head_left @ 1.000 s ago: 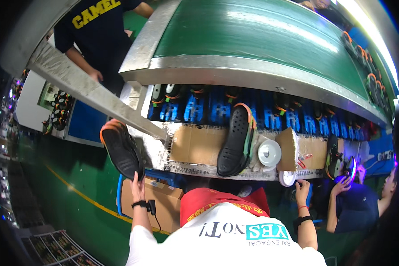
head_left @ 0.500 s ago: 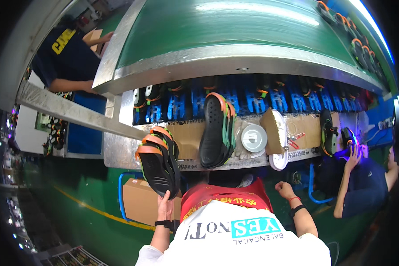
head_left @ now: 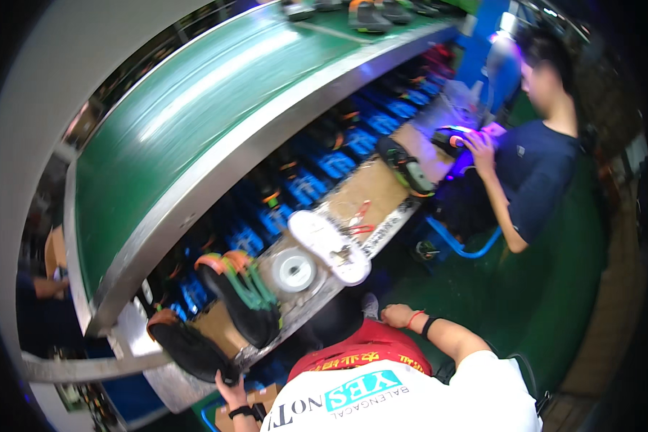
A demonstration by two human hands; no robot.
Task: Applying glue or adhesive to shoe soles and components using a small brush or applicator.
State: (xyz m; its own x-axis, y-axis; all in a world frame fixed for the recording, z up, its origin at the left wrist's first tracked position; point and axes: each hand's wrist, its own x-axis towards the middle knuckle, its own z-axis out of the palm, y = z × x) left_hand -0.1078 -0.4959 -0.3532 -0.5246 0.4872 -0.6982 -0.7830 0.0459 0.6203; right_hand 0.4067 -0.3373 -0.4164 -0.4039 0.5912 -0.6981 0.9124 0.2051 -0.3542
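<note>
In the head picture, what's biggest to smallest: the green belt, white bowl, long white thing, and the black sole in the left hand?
1. Green belt
2. Black sole in the left hand and long white thing: too alike to rank
3. White bowl

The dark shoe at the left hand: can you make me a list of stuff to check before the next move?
1. Left hand on the near end of the dark shoe: ok.
2. Dark shoe lifted clear of the bench: cannot tell; it overlaps the bench from this view.
3. Right hand free of shoes: ok.
4. White round dish away from the left hand: ok; the black-and-green shoes lie between them.
5. Co-worker's hand away from the dark shoe: ok; it is near the bench's other end.
</note>
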